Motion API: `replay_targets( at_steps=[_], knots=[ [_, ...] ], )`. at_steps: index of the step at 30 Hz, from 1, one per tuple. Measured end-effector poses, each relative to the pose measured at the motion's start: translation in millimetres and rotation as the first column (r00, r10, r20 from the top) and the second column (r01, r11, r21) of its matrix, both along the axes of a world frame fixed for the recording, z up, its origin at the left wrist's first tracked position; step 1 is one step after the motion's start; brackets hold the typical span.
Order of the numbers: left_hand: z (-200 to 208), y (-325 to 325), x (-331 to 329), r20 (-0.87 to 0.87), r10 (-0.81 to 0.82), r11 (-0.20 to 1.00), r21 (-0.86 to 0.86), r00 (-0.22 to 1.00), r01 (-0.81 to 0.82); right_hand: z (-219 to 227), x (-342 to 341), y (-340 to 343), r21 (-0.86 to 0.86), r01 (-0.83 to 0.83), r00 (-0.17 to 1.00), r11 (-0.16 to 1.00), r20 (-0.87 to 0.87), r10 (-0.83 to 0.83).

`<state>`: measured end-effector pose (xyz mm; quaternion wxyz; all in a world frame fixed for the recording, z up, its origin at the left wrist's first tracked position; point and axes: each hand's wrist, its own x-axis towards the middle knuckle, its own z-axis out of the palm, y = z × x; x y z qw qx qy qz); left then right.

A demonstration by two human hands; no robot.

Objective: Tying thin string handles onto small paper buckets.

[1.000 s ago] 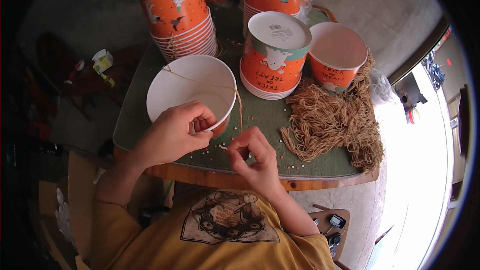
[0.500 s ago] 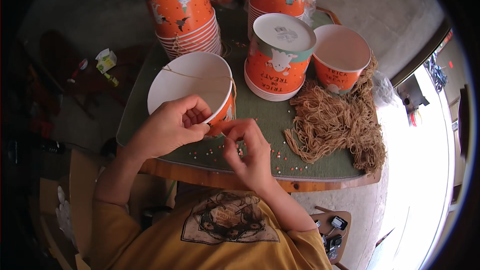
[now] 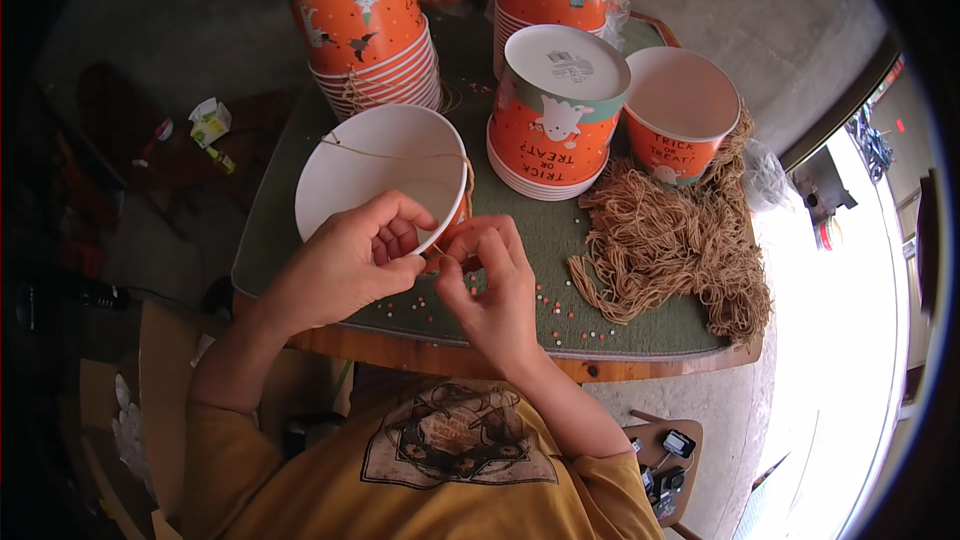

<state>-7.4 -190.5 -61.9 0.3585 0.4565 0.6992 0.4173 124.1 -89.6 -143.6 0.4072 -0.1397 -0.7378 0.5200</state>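
a dim, grey room is surrounding a table (image 3: 265, 225) with a green top, and strong light is coming in well to the right of the white-lined tub (image 3: 345, 175) under inspection. this tub is standing at the near side of the table, its mouth leaning toward the person, apparently so that the rim is staying within reach of both hands; its base is hiding behind the hands, so contact with the top cannot be told. the left hand (image 3: 365, 258) is pinching the tub's near rim, fingers inside and thumb outside, seemingly to steady it. the right hand (image 3: 490, 285), just beside the tub's near right rim, is closing thumb and forefinger, appearing to grip a thin tan cord (image 3: 395, 154) by its end, presumably for fine control. that cord is running from the tub's far left rim across the mouth and is hanging over the right rim. the tub is showing a plain white interior and orange printed outside, with no visible dents. behind the tub, a stack of upturned tubs (image 3: 365, 15) is standing; to its right are standing a shorter upturned stack (image 3: 545, 145) and an upright tub (image 3: 685, 95). a tangled cord bundle (image 3: 665, 245) is lying farther right, and small orange and white discs (image 3: 557, 314) are lying scattered nearer the tub.
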Motion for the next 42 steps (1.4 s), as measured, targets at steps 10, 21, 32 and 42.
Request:
replay_targets(
  at_steps=[10,21,32,42],
  knots=[
    [-2.0,0.9,3.5,-0.06,-0.016,1.0,0.003,0.998,0.016,2.3,-0.2,1.3,-0.02,-0.007,0.999,1.0,0.044,0.008],
    [-13.6,8.1,-11.0,-0.01,-0.074,0.997,-0.026,0.997,0.073,1.0,1.3,2.8,-0.042,-0.007,0.999,0.999,0.048,0.009],
    [-17.5,11.0,-13.2,-0.239,0.034,0.983,0.186,0.97,0.011,-7.2,11.4,12.0,-0.447,-0.141,0.99,0.883,-0.049,0.134],
    [-10.9,18.3,-7.1,-0.054,-0.007,0.976,0.217,0.999,0.019,13.1,-6.5,23.1,-0.407,-0.237,0.966,0.882,-0.003,0.258]
  ],
)
